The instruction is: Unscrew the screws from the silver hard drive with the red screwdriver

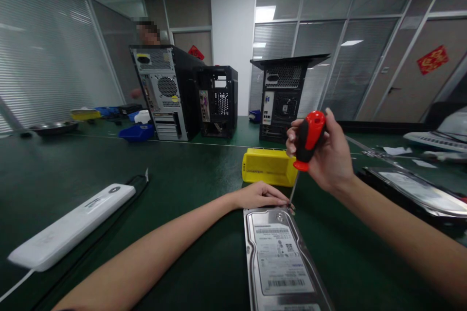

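A silver hard drive (280, 262) with a printed label lies on the green table directly in front of me. My right hand (330, 155) is closed around the red and black handle of a screwdriver (310, 138). The shaft slants down to the far right corner of the hard drive, where its tip meets a small dark spot, too small to make out. Across the drive's far edge lies my left hand (263, 195), its fingers together and gripping that edge beside the screwdriver tip. Some of its fingertips are hidden.
Just beyond the drive stands a yellow bin (270, 167). Computer cases (182, 92) line the back, with a blue tray (136, 132) nearby. A white power strip (73, 226) and black cable lie left. More hard drives (423, 192) sit right. Another person (149, 34) is behind the cases.
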A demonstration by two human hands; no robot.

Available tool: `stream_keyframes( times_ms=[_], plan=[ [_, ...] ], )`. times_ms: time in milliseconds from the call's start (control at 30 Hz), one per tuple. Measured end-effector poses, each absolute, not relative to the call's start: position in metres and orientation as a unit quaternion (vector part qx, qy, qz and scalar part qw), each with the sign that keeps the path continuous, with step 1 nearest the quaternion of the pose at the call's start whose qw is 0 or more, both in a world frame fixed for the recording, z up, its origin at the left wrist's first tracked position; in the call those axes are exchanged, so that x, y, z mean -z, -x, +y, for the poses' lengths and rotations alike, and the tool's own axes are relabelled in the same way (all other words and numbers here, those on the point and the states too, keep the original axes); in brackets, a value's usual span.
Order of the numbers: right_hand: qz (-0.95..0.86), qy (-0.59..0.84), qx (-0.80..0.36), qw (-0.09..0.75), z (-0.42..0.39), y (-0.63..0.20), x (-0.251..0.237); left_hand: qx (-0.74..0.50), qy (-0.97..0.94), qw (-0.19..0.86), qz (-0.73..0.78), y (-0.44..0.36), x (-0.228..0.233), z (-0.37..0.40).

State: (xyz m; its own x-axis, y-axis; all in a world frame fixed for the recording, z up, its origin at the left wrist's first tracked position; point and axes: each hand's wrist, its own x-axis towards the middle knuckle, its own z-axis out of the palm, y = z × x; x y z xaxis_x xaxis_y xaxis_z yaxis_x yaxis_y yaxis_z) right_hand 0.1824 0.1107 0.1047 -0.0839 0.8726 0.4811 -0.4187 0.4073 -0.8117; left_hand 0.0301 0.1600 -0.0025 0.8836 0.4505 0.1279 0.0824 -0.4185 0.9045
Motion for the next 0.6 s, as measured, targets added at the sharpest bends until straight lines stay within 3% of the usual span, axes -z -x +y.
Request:
stream_keyframes(
  times_ms=[300, 600],
  plan=[
    [-0.566, 0.262, -0.467, 0.627, 0.104, -0.1789, -0.1087, -0.172, -0.829, 0.508, 0.158, -0.0309, -0.0005, 0.159],
    [-0.545, 0.193, -0.512, 0.636, 0.1053, -0.1817, -0.1078, -0.173, -0.828, 0.505, 0.172, -0.0305, -0.0007, 0.1584]
  ],
)
